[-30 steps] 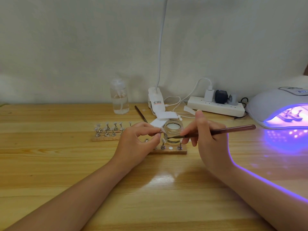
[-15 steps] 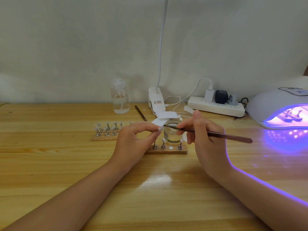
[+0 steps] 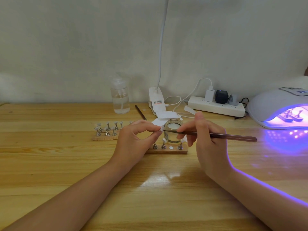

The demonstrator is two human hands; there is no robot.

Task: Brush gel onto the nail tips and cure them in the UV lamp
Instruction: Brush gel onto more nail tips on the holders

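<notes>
A pale plaster wall fills the upper half of the view, plain and a little mottled. A table of light pine boards runs beneath it, its grain going left to right. At 12 o'clock a white clip lamp stands on the far edge, its thin neck rising out of view. At 2 o'clock a white power strip lies against the wall. Violet light spills over the wood at 3 o'clock.

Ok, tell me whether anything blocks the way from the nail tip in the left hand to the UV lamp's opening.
Nothing visible does. The nail tip is pinched in the left hand; toward the UV lamp lie only the right hand with its brush and bare table. The jar sits just behind.
</notes>
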